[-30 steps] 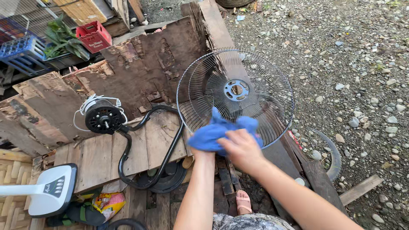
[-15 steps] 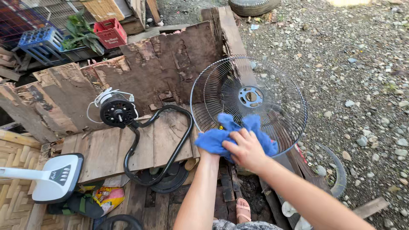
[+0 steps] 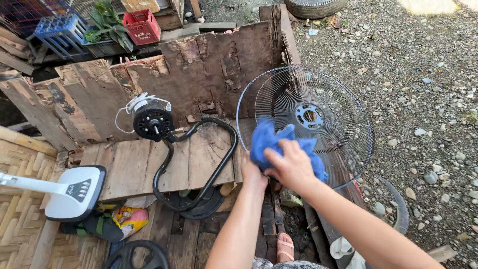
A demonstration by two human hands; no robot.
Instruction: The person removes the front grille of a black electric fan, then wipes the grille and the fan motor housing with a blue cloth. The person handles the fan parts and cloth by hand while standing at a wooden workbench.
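The right hand (image 3: 291,167) is closed on a blue cloth (image 3: 271,144) and presses it flat against the lower left part of a round wire fan guard (image 3: 318,107). The cloth sticks out above and beside the fingers, bunched up under the palm. The left hand (image 3: 253,174) sits just beside the right hand, under the cloth, at the guard's bottom rim; its fingers are hidden, so I cannot tell how it grips. The guard stands tilted against old wooden boards (image 3: 209,65). A black fan motor (image 3: 153,121) lies well apart to the left on the planks.
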